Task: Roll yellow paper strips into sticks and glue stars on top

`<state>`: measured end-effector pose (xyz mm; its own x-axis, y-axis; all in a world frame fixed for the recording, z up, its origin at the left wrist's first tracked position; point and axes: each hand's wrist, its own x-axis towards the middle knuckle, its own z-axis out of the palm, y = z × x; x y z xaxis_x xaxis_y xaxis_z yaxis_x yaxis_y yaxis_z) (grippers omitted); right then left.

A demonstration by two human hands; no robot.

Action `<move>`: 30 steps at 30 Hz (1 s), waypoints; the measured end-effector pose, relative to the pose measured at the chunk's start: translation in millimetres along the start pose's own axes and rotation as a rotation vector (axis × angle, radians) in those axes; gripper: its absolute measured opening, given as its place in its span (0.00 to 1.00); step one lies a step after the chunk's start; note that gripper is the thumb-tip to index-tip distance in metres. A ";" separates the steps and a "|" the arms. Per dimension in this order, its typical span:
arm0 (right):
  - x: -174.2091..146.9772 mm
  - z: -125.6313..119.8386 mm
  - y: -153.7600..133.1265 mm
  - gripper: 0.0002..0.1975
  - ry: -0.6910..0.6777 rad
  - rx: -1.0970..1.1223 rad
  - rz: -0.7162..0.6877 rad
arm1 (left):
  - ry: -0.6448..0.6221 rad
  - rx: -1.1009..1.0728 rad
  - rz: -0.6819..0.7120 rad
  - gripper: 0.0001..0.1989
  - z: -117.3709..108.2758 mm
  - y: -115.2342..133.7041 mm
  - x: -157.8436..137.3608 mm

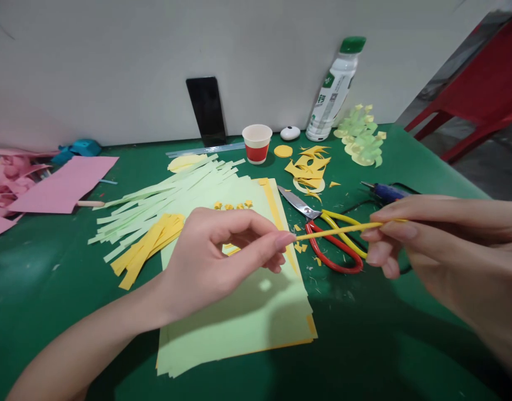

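Note:
A narrow yellow paper strip [339, 230] is stretched between my two hands above the table. My left hand [226, 250] pinches its left end between thumb and forefinger, and my right hand [443, 239] pinches the other end. Under my left hand lies a stack of light green paper [235, 328] with yellow sheets showing at its edges. Several small folded yellow paper stars [234, 206] sit on the stack. Behind the strip, scissors [308, 213] with one red and one yellow handle lie with blades apart. Yellow strips [149, 245] and pale green strips [156, 200] fan out at the left.
A red and white paper cup [256, 146], a phone [206, 110] and a bottle [335, 92] stand along the wall. Yellow scraps [310, 167], a blue-handled tool [385, 192] and a green paper plant [362, 136] are at the right. Pink paper [66, 184] lies far left.

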<state>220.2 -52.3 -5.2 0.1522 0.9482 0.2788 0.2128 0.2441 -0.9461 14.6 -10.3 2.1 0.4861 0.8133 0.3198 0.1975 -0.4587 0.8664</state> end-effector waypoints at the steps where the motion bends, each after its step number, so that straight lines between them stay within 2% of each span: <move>1: 0.0 -0.9 0.3 0.02 -0.009 -0.015 0.000 | -0.001 -0.001 -0.006 0.10 -0.3 -0.2 0.0; 8: 0.1 -3.2 5.2 0.01 0.055 -0.074 -0.052 | 0.011 -0.058 -0.043 0.06 -1.2 -0.4 -1.4; 12: -0.6 -4.7 4.3 0.02 0.040 -0.075 -0.058 | -0.026 -0.050 -0.022 0.07 -1.4 -0.8 -2.0; 16: -1.3 -5.0 3.3 0.02 0.009 -0.070 -0.046 | -0.054 0.042 0.068 0.11 -1.6 -5.1 -2.5; 19: -2.9 -3.3 2.4 0.02 -0.001 -0.054 -0.019 | -0.036 0.088 0.165 0.06 0.2 -8.2 -2.6; 22: -4.9 -2.0 1.3 0.01 -0.024 -0.043 0.001 | 0.005 0.223 0.320 0.03 2.1 -7.9 -3.0; 24: -5.5 -2.7 1.6 0.01 -0.037 -0.051 -0.018 | 0.017 0.285 0.387 0.05 2.1 -5.7 -3.8; 30: -3.2 -9.0 6.3 0.03 -0.083 -0.124 -0.135 | -0.024 0.216 0.320 0.10 -0.2 0.3 -6.3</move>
<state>229.8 -55.6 -10.6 0.0353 0.9234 0.3821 0.3437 0.3478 -0.8723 11.4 -15.5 0.5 0.5715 0.6094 0.5495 0.2064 -0.7549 0.6225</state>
